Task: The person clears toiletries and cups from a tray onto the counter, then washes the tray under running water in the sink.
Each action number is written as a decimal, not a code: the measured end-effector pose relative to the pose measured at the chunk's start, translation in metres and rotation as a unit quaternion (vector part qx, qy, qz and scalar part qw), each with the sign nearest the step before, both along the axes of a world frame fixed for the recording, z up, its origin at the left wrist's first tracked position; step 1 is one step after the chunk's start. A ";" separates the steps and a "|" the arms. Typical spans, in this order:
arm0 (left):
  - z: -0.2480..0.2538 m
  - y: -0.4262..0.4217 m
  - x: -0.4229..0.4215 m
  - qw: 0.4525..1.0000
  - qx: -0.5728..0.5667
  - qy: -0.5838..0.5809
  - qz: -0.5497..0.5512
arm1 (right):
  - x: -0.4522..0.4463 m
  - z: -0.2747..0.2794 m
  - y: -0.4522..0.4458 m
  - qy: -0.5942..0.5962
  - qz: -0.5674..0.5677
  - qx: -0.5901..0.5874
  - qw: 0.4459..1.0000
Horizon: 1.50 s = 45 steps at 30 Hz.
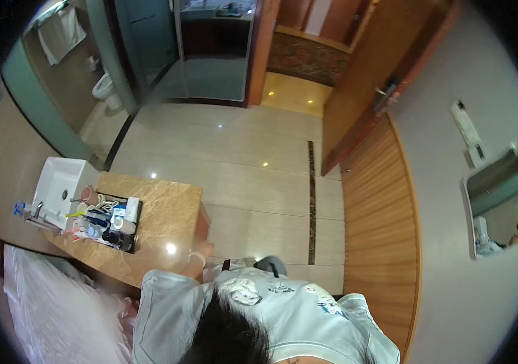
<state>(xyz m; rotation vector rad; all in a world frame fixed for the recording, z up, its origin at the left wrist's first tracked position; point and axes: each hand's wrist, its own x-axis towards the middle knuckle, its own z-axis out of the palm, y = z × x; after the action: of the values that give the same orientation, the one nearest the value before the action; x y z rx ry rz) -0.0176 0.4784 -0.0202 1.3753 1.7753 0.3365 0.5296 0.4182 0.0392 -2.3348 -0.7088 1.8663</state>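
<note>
The head view looks down past my dark hair (225,330) and pale blue-white printed shirt (298,312), with my left hand (206,249) low beside the corner of the brown marbled stone counter (174,197). A pale band (197,257) circles that wrist. I cannot tell whether the hand touches the counter's edge or only hangs next to it; if it does touch, I would read that as light steadying. Its fingers are small and blurred, so I cannot say if they are wide or narrow, or whether they grip anything. My right hand is out of sight below the right sleeve (359,300), its fingers unreadable too.

Nearest my left hand is the counter itself. Farther in on its top, a black rectangular tray (138,227) gathers a pink cup (89,195), a white box (131,209) and crowded small bottles, probably so they stay together within reach of the white square basin (59,173). The tray sits beside the basin, in from the counter's outer edge, which I judge guards against a knock. Near my waist shows a grey rounded object (271,265) I cannot identify. Past the pale floor tiles (259,188), a wooden door (356,85) stands open.
</note>
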 end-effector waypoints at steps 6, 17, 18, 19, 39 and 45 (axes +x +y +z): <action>0.040 0.094 0.018 0.955 -0.091 0.116 0.258 | 0.049 -0.012 0.142 -0.127 0.040 -0.014 0.991; 0.096 0.201 0.038 0.644 -0.230 0.220 0.696 | -0.033 -0.028 0.553 -0.191 0.174 0.050 0.965; 0.107 0.212 0.039 0.628 -0.244 0.213 0.708 | -0.059 -0.029 0.592 -0.173 0.189 0.061 0.965; 0.115 0.223 0.037 0.611 -0.256 0.206 0.720 | -0.089 -0.028 0.630 -0.150 0.211 0.073 0.963; 0.103 0.322 -0.138 0.328 -0.327 0.045 0.885 | -0.607 -0.015 0.911 -0.008 0.664 -0.003 0.748; 0.110 0.365 -0.132 0.308 -0.356 0.037 0.882 | -0.736 -0.050 1.008 -0.060 0.773 0.061 0.629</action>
<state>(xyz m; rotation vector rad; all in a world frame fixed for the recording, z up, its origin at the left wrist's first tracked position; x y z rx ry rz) -0.1493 0.8435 0.0896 -1.6987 2.1629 0.3981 -0.2060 1.4266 -0.0108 -1.4648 -3.3869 1.5343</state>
